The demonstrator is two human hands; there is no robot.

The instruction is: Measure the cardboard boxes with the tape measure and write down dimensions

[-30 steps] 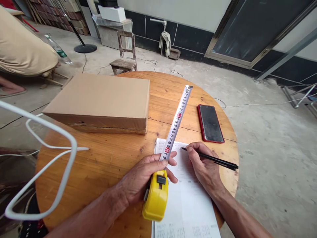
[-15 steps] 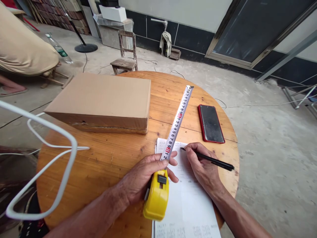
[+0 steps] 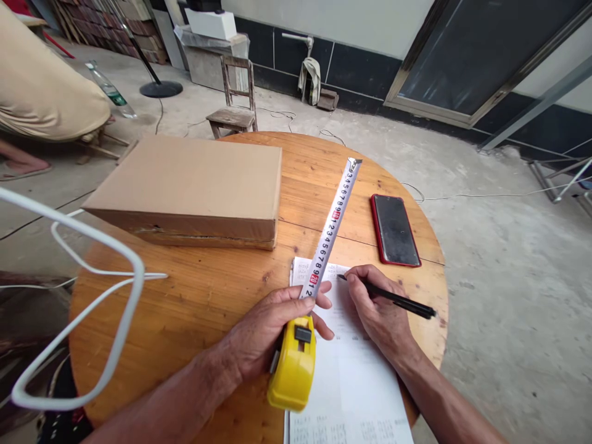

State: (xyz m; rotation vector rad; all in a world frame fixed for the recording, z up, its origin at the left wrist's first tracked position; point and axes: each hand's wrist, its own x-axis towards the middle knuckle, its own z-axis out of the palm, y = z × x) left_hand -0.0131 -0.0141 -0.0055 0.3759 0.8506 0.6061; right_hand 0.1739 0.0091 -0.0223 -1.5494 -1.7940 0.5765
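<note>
My left hand point(image 3: 272, 324) is closed around a yellow tape measure point(image 3: 293, 370), thumb pressed on its blade. The white blade point(image 3: 328, 237) sticks out up and to the right, past the 20 mark, with its metal hook at the far end. In my right hand point(image 3: 382, 308) is a black pen point(image 3: 400, 300), its tip at the upper part of a paper sheet point(image 3: 356, 382) with rows of small writing. That hand rests on the sheet's right side. The tape measure hangs over the sheet's left edge and covers part of it.
A closed cardboard box point(image 3: 194, 185) lies on the round wooden table point(image 3: 222, 271). A phone in a red case point(image 3: 395, 231) is at the right. White bent tubing point(image 3: 134, 296) crosses the left foreground. Behind stand a small wooden chair point(image 3: 234, 117) and a draped seat with a person's foot point(image 3: 25, 168).
The back end of the pen has tilted very slightly. Otherwise both hands, the tape measure and the sheet stay in place.
</note>
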